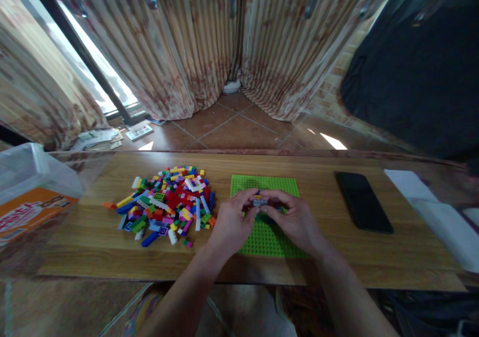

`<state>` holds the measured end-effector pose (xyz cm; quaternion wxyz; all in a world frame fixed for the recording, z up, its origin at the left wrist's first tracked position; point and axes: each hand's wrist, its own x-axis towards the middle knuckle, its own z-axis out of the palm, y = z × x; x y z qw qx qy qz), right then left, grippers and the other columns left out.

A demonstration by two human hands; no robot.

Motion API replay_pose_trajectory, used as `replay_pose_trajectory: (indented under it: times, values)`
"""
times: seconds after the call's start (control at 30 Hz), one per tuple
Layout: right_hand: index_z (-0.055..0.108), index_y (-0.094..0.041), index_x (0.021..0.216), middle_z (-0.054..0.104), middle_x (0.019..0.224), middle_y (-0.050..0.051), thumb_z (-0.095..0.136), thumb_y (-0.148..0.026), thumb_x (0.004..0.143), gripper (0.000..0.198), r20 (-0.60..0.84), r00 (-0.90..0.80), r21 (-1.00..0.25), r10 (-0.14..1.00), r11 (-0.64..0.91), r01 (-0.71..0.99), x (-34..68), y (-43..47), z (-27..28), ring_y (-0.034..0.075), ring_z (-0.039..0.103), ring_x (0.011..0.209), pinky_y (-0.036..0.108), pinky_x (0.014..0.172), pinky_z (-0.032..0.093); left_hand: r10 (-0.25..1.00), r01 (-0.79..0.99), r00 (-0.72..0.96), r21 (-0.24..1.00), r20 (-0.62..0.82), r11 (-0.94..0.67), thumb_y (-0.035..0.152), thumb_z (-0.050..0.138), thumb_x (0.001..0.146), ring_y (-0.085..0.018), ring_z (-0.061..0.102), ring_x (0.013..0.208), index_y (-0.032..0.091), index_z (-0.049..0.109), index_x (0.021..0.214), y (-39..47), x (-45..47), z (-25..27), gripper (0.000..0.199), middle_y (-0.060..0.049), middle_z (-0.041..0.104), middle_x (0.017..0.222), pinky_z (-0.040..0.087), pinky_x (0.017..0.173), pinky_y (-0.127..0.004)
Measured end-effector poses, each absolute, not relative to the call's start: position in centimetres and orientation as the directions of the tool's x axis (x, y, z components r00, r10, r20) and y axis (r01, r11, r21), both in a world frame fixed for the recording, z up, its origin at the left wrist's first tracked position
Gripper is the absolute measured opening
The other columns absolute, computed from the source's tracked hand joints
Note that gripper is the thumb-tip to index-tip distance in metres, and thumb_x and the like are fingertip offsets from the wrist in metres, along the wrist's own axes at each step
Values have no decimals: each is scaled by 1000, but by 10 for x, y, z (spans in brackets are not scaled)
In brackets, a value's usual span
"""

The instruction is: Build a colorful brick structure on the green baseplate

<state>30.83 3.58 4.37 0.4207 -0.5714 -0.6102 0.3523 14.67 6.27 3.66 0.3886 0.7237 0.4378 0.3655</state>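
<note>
Over the green baseplate (277, 237), my left hand (232, 218) and my right hand (294, 217) meet with fingers closed around a small toy-brick piece (259, 202). Grey shows on that piece, with some yellow and blue at its top. Fingertips of both hands press it from either side, hiding part of it. Other colours peek out under my right fingers, too covered to make out. A large heap of loose toy bricks (168, 202) in many colours lies to the left of the baseplate.
A black phone (362, 201) lies right of the baseplate on the wooden table (220, 269). White paper (430, 212) is at the right end. A clear plastic box with an orange label (33, 212) stands at the left. Curtains (198, 53) hang beyond the tiled floor.
</note>
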Motion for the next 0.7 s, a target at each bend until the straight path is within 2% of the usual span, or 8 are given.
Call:
replay_pose_trajectory:
  times: [0.1,0.23,0.3,0.43,0.6,0.7]
  values:
    - [71,-22,101,75,96,4,64,-33,82,23,153,82,-883,985,98,460,315,35,43,19,68,85,35,80,55,932,359,300,881,202,-307,10,57,85,-16,67,94,19,61,120,64,151,36,36,-6,70,110,55,89,-31]
    - [72,-20,95,73,88,6,63,-37,82,23,240,271,-798,932,31,601,326,32,39,19,66,72,33,69,54,933,541,260,762,249,-354,13,54,87,-22,61,111,19,62,118,67,152,38,32,-9,65,120,48,101,-40]
    - [72,-20,92,72,86,6,62,-35,83,20,276,266,-725,924,19,688,327,31,37,18,65,69,32,67,53,921,600,293,701,257,-386,13,54,86,-24,57,117,19,63,117,67,152,38,32,-9,64,124,44,106,-43]
    - [71,-21,94,70,89,5,56,-30,88,19,317,190,-593,929,38,804,320,28,31,18,65,74,32,71,51,904,642,352,639,244,-423,11,55,85,-25,56,115,19,65,116,63,154,34,34,-9,62,127,46,103,-44]
    - [69,-23,100,70,91,5,55,-32,90,19,304,159,-459,939,-2,888,310,26,25,20,66,78,30,66,48,904,669,366,612,221,-421,9,54,84,-26,56,113,19,65,116,61,155,30,36,-9,61,127,48,101,-44]
    - [68,-23,102,70,93,5,55,-31,90,19,286,143,-425,948,-8,905,308,27,24,21,66,82,31,68,47,909,670,364,620,204,-408,9,54,83,-26,57,114,20,66,115,62,154,29,35,-9,61,128,48,102,-44]
